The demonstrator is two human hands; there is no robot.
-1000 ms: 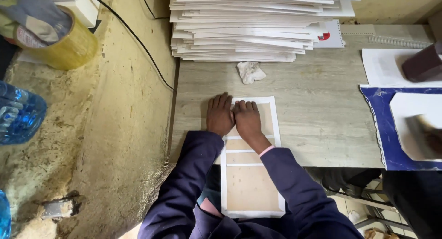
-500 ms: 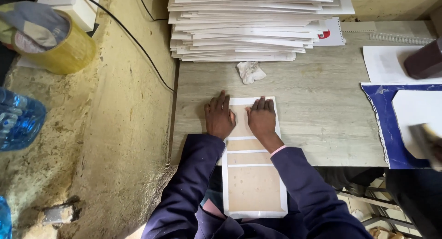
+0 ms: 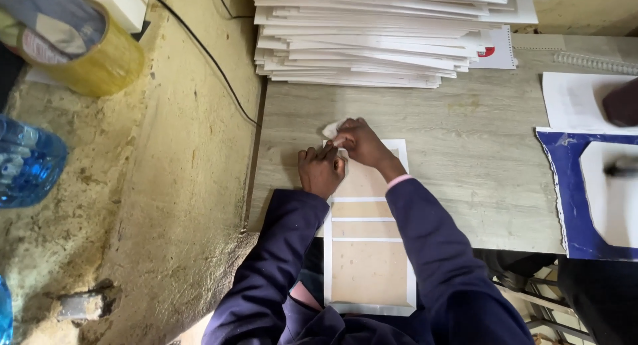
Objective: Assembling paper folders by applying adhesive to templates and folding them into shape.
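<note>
A brown board with white strips and a white border (image 3: 369,272) lies on the grey wooden table (image 3: 465,152), its near end reaching over the table's edge toward me. My left hand (image 3: 320,173) presses on the board's far left corner with curled fingers. Just beyond it, my right hand (image 3: 364,144) grips a crumpled white wad (image 3: 330,128) at the board's far edge. Both of my sleeves are dark blue.
A tall stack of white boards (image 3: 399,33) fills the table's far side. At the right lie a blue sheet (image 3: 561,185) with a white panel, a wire spiral (image 3: 591,63) and a dark maroon shape (image 3: 623,102). On the floor to the left are a yellow tub (image 3: 100,66), a blue bottle (image 3: 26,162) and a black cable (image 3: 199,49).
The wad lay on the table beyond the board. My right hand left the board, took hold of the wad and brought it to the board's far left corner. My left hand stayed.
</note>
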